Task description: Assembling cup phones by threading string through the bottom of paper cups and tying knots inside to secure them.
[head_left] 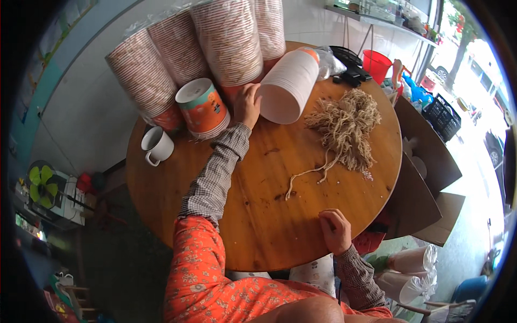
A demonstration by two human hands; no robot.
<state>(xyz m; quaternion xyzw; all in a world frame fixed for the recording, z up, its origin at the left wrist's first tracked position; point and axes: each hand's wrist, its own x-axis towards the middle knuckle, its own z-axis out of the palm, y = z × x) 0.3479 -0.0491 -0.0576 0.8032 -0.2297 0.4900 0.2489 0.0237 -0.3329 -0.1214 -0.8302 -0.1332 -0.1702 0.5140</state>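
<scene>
My left hand (248, 106) reaches across the round wooden table with fingers stretched out. Its fingertips are beside the rim of a lying stack of white paper tubs (288, 89), whose open mouth faces me; whether they touch is hard to tell. Left of that hand, a short stack of orange and teal paper tubs (203, 110) stands upside down. Behind it rise tall stacks of paper tubs (229, 43). Loosely curled, my right hand (336, 231) rests at the near right table edge, with nothing seen in it. A bundle of beige string (350, 129) lies on the right, one loose strand trailing toward me.
A white enamel mug (158, 145) stands on the left of the table (258, 215). Black items (350, 67) lie at the far edge. Right of the table are an open cardboard box (414, 167), a red bucket (376, 65) and bagged tubs (406, 285). A green-bladed fan (43, 185) is at left.
</scene>
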